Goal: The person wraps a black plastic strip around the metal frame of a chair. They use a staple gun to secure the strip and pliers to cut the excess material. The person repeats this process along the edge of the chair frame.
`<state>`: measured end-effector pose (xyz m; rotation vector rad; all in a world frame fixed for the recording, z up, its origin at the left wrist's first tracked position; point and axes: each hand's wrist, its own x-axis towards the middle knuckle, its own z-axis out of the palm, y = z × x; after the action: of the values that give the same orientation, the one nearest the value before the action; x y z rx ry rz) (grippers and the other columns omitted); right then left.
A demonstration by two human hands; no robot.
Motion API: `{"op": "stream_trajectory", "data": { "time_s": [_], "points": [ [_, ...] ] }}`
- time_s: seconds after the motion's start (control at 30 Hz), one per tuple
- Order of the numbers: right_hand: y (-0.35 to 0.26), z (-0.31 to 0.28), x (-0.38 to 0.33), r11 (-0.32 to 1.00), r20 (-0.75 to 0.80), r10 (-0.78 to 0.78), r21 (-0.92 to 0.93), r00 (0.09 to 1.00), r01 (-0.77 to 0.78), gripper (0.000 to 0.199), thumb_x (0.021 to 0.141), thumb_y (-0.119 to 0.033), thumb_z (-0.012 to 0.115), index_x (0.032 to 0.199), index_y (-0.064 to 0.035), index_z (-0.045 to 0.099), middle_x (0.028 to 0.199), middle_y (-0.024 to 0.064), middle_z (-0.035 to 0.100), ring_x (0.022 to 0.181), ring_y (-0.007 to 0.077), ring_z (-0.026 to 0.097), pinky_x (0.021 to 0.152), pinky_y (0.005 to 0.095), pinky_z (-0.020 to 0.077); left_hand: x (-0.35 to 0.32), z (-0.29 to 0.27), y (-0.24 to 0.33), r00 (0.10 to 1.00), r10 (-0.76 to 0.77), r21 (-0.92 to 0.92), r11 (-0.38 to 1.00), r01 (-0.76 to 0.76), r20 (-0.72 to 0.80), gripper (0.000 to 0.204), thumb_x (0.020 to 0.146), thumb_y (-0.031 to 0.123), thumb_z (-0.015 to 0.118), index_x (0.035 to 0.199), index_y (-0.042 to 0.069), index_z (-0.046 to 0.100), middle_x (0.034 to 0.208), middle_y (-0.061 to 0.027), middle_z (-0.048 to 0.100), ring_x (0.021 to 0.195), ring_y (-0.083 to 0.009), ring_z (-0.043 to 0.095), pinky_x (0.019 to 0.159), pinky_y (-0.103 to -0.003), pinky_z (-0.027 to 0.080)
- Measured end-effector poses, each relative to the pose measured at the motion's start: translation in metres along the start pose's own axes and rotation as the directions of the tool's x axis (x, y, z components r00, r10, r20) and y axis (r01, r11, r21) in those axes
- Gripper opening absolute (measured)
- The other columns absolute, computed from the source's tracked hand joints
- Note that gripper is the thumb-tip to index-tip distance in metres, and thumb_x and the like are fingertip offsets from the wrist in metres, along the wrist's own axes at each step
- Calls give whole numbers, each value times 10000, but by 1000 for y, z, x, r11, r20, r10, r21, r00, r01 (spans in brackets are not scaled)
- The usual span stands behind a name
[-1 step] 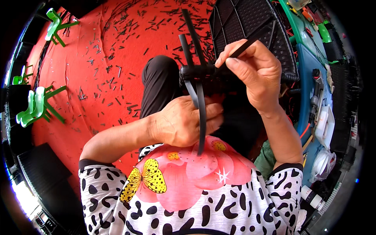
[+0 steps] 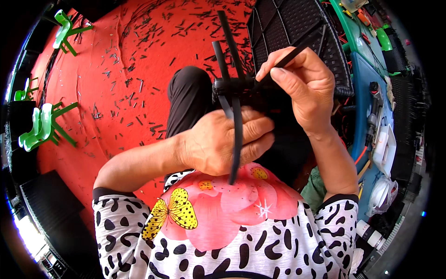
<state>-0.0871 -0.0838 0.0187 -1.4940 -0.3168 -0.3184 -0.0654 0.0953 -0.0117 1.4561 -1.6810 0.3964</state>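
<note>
My right hand (image 2: 306,88) is closed, pinching a flat black strip (image 2: 297,50) between thumb and fingers. This strip slants from the upper right down toward a dark woven bar (image 2: 232,85) in front of my lap. Two more black strips (image 2: 227,37) stick up from that bar. Below it my left hand (image 2: 211,142) is closed, its fingers curled and their tips hidden, so I cannot make out what they hold. A loose black strip (image 2: 238,130) hangs over the back of that hand, and a shorter strip (image 2: 225,107) runs down toward it.
A black woven panel (image 2: 274,32) stands just beyond my right hand. Many short black offcuts (image 2: 134,95) lie on the red floor (image 2: 93,135). Green chairs (image 2: 44,123) stand at the left. A blue surface (image 2: 362,74) at the right holds a dark tool (image 2: 373,111) and a white tray (image 2: 384,149).
My left hand has shifted slightly to the right, and the lower end of the hanging strip has swung a little left. My right hand keeps its pinch on its strip, almost unmoved.
</note>
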Motion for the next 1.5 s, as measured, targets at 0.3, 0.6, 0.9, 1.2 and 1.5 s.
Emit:
{"op": "stream_trajectory", "data": {
  "time_s": [0.3,0.6,0.9,1.2,1.5],
  "points": [
    [-8,7,-7,1000,-169,10,18,986,-7,105,950,-58,508,863,-1,529,809,74,613,762,107,593,717,235,462,8,-16,-46,967,-244,401,895,196,70,345,740,283,714,920,27,569,805,-91,554,697,-277,556,703,-414,458],
    [-25,24,-1,854,-21,232,483,973,-193,229,979,-125,481,782,-9,487,715,78,515,643,150,482,607,285,433,0,-2,-49,945,-278,395,859,325,-172,457,609,414,756,623,92,432,618,-48,425,569,-223,501,501,-336,424],
    [-59,27,27,935,82,305,165,949,-315,306,996,-246,438,775,-36,461,700,54,432,598,147,431,570,271,358,-10,1,-60,947,-227,343,891,297,-229,441,605,369,767,629,97,421,637,-51,412,570,-217,478,494,-323,413],
    [-65,20,24,918,151,335,168,930,-359,331,1000,-269,422,760,-43,442,672,46,411,554,115,410,514,250,331,-13,4,-67,950,-180,295,921,253,-254,435,586,347,768,638,93,419,637,-51,397,545,-212,462,472,-319,402],
    [-57,16,68,877,140,406,216,903,-429,298,962,-229,500,749,-20,505,639,50,469,521,123,454,489,261,373,-10,8,-66,939,-203,266,923,278,-277,391,574,274,773,636,86,435,627,-53,407,541,-219,472,448,-323,396]
  ]
}}
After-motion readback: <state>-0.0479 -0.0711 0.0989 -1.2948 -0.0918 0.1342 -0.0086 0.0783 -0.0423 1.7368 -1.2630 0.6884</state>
